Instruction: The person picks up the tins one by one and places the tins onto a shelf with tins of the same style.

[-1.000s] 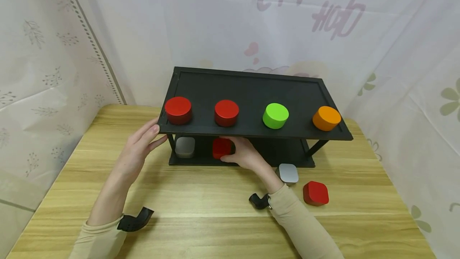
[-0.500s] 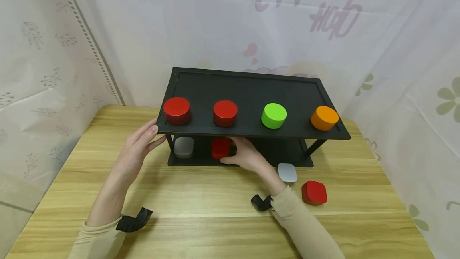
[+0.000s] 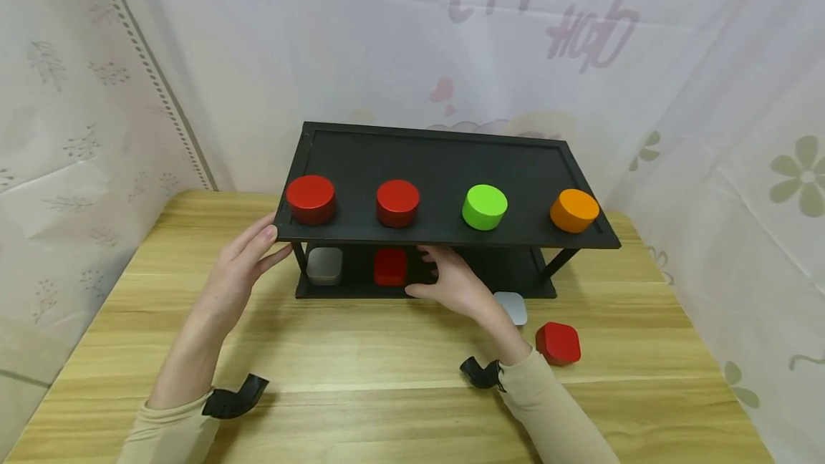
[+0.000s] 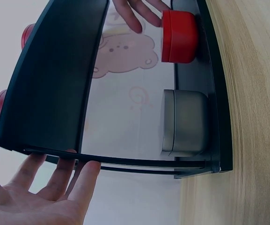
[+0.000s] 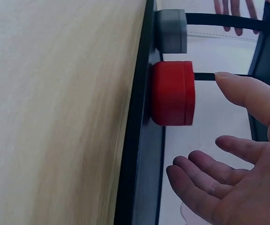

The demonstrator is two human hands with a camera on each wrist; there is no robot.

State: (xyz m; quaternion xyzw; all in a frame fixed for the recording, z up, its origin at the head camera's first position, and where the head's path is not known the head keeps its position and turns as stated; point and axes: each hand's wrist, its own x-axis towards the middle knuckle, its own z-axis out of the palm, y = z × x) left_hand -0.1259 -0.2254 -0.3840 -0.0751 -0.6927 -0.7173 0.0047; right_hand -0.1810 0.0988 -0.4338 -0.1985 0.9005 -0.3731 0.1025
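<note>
My left hand [image 3: 228, 274] grips the left front corner of a black two-tier shelf [image 3: 438, 156], thumb at the top board's edge and fingers at its side. My right hand [image 3: 454, 281] reaches in under the top board, fingers spread and nothing in them. Just left of it, a red square tin [image 3: 390, 267] with rounded corners stands on the lower board. In the right wrist view a gap shows between the fingertips and this red tin [image 5: 172, 93]. A silver square tin [image 3: 324, 266] stands further left on the same board, near the shelf's left post.
Along the top board's front stand two red round tins [image 3: 311, 199] [image 3: 397, 203], a green one [image 3: 485, 207] and an orange one [image 3: 573, 210]. On the wooden table [image 3: 361, 378], a silver square tin [image 3: 512, 308] and a red square tin [image 3: 558, 343] lie near the right forearm.
My right hand has let go of the red square tin on the lower board and drawn back to the right, fingers opening. The left hand keeps its place on the shelf.
</note>
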